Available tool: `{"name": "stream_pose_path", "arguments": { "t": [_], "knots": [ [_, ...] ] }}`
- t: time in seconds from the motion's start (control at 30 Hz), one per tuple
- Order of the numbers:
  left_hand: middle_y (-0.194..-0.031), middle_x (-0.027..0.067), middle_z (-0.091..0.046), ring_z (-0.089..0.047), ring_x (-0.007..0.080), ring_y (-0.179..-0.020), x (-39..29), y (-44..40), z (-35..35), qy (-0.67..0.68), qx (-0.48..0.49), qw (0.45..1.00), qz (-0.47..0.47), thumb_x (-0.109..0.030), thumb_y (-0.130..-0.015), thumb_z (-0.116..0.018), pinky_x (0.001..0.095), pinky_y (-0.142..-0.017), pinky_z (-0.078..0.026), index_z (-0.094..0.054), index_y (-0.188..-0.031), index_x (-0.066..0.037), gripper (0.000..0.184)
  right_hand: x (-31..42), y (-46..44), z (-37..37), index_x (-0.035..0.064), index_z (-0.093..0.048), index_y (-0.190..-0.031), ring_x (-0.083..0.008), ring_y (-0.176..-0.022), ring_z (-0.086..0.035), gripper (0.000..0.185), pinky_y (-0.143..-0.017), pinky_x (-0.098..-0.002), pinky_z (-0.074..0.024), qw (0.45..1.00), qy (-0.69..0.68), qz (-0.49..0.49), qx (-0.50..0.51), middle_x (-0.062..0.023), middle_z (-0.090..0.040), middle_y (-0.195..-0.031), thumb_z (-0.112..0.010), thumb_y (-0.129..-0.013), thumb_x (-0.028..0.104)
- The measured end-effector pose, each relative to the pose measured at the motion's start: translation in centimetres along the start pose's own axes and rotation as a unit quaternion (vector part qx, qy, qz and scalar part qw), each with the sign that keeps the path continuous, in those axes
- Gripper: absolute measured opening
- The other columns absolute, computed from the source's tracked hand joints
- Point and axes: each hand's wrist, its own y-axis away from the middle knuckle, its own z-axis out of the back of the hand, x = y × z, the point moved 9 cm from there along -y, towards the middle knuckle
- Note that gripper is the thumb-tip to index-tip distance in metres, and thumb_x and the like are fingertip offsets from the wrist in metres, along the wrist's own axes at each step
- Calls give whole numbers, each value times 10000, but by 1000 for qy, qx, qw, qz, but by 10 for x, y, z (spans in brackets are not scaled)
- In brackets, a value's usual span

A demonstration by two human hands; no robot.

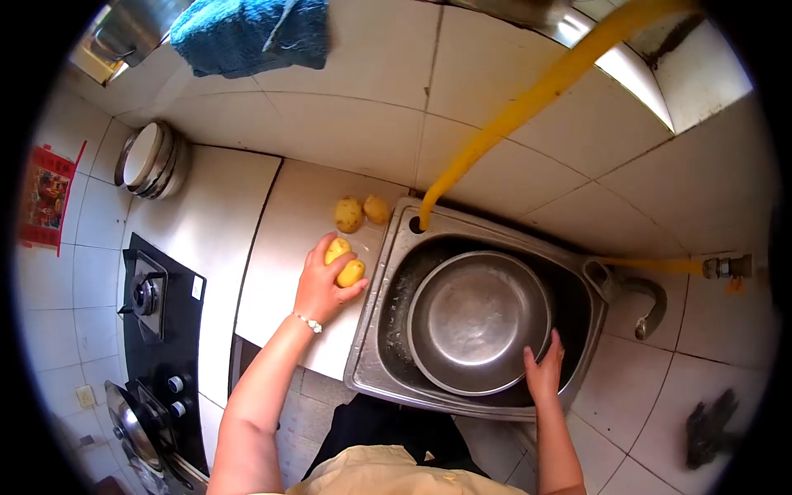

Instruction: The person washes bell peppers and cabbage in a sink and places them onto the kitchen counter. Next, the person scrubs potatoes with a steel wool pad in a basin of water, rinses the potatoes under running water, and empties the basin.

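My left hand [320, 285] is on the white counter left of the sink, its fingers curled around two peeled yellow potatoes [351, 272]. Just beyond them lie two unpeeled, brownish potatoes [348, 215] close to the wall. A wide metal basin [478, 318] rests inside the steel sink [371, 330], and nothing shows in it. My right hand [544, 370] grips the basin's rim at its near right side, with the thumb on the inner side and the other fingers partly hidden.
A yellow hose [520, 115] runs down into a hole at the sink's back left corner. The faucet [648, 305] stands at the right. Stacked bowls [157, 161] and a black gas stove [165, 330] are on the left. A blue towel [252, 37] hangs above.
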Motion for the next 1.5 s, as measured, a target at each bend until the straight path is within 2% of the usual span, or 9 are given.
{"name": "stream_pose_path", "arguments": {
  "t": [0.27, 0.33, 0.57, 0.83, 0.93, 1.0, 1.07, 1.37, 1.5],
  "knots": [
    [-1263, 131, -471, -461, 237, -1158, 74, 60, 20, 250, -191, 920, 232, -305, -906, -572, 319, -1000, -347, -559, -1127, 3, 380, 335, -69, -41, 133, -548, -1203, -397, -1212, -407, 485, -995, -467, -362, 909, -180, 365, 87, -213, -454, -1291, -657, -730, 136],
    [-1202, 97, -511, -474, 202, -1120, 86, 84, -3, 475, -192, 792, 332, -360, -919, -548, 306, -983, -354, -517, -1192, -23, 435, 377, -92, -72, 145, -553, -1194, -391, -1209, -395, 476, -988, -449, -363, 910, -167, 373, 72, -205, -466, -1262, -671, -734, 168],
    [-1044, 40, -522, -543, 126, -892, 25, 98, 2, 547, -137, 751, 345, -527, -901, -495, 219, -648, -463, -468, -1221, -93, 539, 396, -124, -138, 178, -575, -1149, -395, -1086, -462, 470, -857, -444, -437, 941, -91, 305, 118, -171, -552, -1111, -678, -693, 224],
    [-1253, 48, -469, -526, 166, -1024, -49, 51, -13, 540, -68, 798, 258, -564, -866, -512, 264, -728, -478, -473, -1239, -98, 598, 266, -79, -53, 68, -526, -1183, -263, -1004, -550, 520, -796, -362, -466, 879, -424, 184, 115, -135, -563, -1103, -726, -725, 215],
    [-1266, 154, -472, -457, 285, -1185, -86, 34, -81, 418, 61, 899, 119, -372, -892, -571, 351, -1010, -340, -546, -1174, -27, 447, 125, -27, -120, 175, -460, -1263, -131, -938, -549, 448, -731, -283, -475, 693, -571, -303, 319, -44, -545, -1122, -600, -853, 287],
    [-1289, 196, -450, -459, 325, -1189, -103, 37, -152, 366, 137, 902, 185, -362, -860, -617, 345, -1005, -351, -572, -1148, -19, 451, 51, -1, -156, 207, -503, -1182, -155, -903, -558, 361, -723, -356, -487, 649, -601, -364, 291, -27, -566, -1038, -554, -866, 372],
    [-1295, 210, -443, -456, 346, -1190, -120, 35, -203, 306, 178, 914, 196, -379, -839, -638, 353, -993, -370, -582, -1148, -29, 469, 20, 22, -182, 209, -529, -1085, -191, -886, -562, 310, -732, -434, -484, 394, -753, -460, 258, -29, -573, -967, -535, -861, 423],
    [-1349, 237, -386, -403, 421, -1220, -243, -28, -223, 67, 232, 963, -122, -235, -846, -613, 433, -1021, -356, -509, -1232, -82, 428, -47, 20, -201, 183, -545, -983, -224, -805, -564, 402, -699, -432, -483, 314, -827, -461, 77, -42, -583, -879, -458, -881, 562],
    [-1241, 221, -523, -602, 294, -990, -297, -112, -220, 389, 184, 903, -6, -271, -913, -533, 342, -881, -456, -421, -1280, 27, 486, -56, 29, -184, 143, -506, -1106, -241, -782, -577, 512, -610, -388, -497, 371, -762, -526, 66, -93, -585, -907, -393, -902, 600]
  ]
}}
